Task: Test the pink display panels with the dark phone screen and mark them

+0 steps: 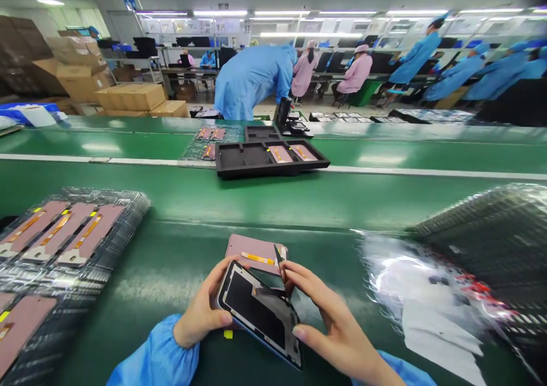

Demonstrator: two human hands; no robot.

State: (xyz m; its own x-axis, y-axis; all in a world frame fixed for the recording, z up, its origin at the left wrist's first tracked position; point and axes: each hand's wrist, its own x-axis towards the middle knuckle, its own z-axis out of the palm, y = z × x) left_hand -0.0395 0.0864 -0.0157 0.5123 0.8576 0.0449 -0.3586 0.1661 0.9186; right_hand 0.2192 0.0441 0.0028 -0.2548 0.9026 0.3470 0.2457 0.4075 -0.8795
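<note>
A black phone-like frame with a pale border is tilted above the green work surface. My left hand is closed on its left end, thumb on the near edge. My right hand has its thumb at the frame's right edge, while its fingers pinch a thin dark tool above it. Behind the frame lies a pink panel with an orange flex strip, partly covered by the frame and my hands. A small yellow tab shows below the frame.
Clear trays with pink panels stand at the left. At the right are stacked clear trays and white sheets. A black tray with two pink panels sits on the green belt ahead. Several people in blue or pink gowns are beyond.
</note>
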